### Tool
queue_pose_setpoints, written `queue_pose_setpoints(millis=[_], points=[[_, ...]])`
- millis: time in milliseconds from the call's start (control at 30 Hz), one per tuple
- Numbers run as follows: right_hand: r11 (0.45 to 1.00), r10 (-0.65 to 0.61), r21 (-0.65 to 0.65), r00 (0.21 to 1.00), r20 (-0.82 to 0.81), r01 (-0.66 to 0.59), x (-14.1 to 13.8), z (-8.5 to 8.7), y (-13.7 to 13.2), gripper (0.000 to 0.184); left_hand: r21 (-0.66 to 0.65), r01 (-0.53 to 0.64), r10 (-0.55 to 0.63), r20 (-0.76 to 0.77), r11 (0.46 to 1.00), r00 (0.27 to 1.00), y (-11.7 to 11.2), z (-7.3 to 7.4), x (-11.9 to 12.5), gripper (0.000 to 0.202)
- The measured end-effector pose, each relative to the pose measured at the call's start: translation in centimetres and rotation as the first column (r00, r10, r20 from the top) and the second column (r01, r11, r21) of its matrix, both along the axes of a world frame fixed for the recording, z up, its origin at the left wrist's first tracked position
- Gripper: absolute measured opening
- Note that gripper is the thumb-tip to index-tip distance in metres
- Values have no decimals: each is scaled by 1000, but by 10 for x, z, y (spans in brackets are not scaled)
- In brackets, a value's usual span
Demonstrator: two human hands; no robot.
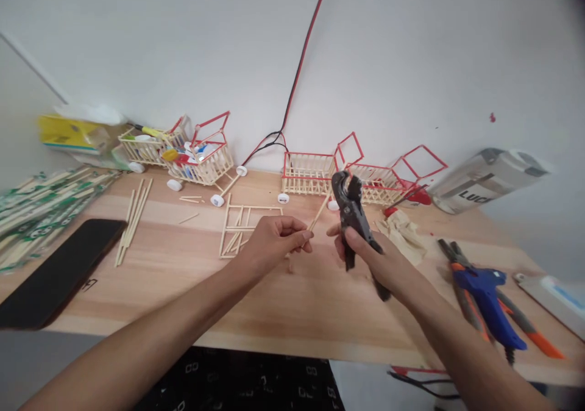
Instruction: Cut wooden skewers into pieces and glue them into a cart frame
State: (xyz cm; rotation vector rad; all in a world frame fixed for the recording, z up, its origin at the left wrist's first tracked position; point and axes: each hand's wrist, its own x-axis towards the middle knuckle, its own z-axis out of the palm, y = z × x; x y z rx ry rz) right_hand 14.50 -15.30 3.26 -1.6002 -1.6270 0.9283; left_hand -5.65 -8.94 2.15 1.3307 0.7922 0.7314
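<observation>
My left hand (280, 239) pinches a thin wooden chopstick (321, 210) that slants up and to the right. Its upper end reaches the head of a dark hand cutter (354, 211); whether it lies between the blades I cannot tell. The cutter's handles are wrapped in my right hand (379, 253). Behind my left hand, a flat ladder-like frame of sticks (222, 238) lies on the table, partly covered by the hand, with a few short cut pieces inside it.
Several stick-built carts, one a red-rimmed cart (308, 173), line the wall. Bundled chopsticks (50, 210), loose chopsticks (133, 225) and a black phone-like slab (64, 271) lie left. A blue glue gun (487, 298), orange-handled pliers (539, 332) and a clear container (484, 179) are right.
</observation>
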Motion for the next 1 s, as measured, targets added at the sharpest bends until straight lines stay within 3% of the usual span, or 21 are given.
queue_pose_setpoints(millis=[200,400,667,1000], points=[[957,91,-279,995,37,-77,26,9,-35,53,-32,37,-34,73,999,997,5,-5,-5,18],[907,202,-399,971,128,-136,17,21,-33,54,-80,101,-96,62,992,993,1,-9,-4,20],[896,240,-400,968,73,-192,1,13,-20,56,-205,130,-123,50,970,991,-1,-8,-5,18],[901,207,-399,977,47,-172,2,11,-22,54,-156,109,-116,-36,982,993,-2,-5,-4,16]])
